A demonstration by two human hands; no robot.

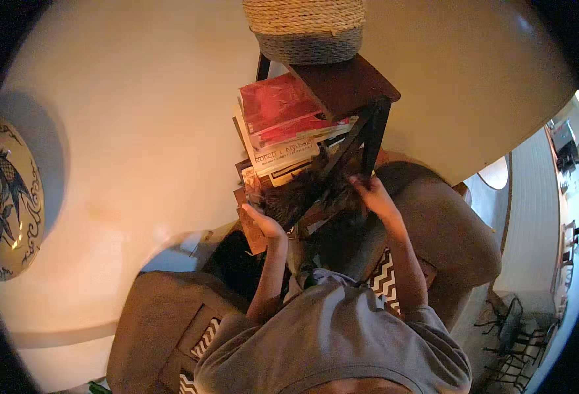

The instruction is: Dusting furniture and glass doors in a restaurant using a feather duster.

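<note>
We are looking down at a dark wooden shelf unit (350, 85) carrying a leaning stack of books (283, 125); below it our left hand (263, 223) and right hand (371, 194) are closing around a dark feathery duster (302, 194), seemingly light and soft; its stiffer ends are likely offering the best hold.

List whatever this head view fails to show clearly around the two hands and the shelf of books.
- Left hand: fingers merge with the dark feathery thing; grip unclear.
- Right hand: fingertips lost in shadow by the dark shelf leg.
- Stack of books: lower ones hidden behind the feathery thing.
- Woven basket: top cut off by the picture's edge.
</note>
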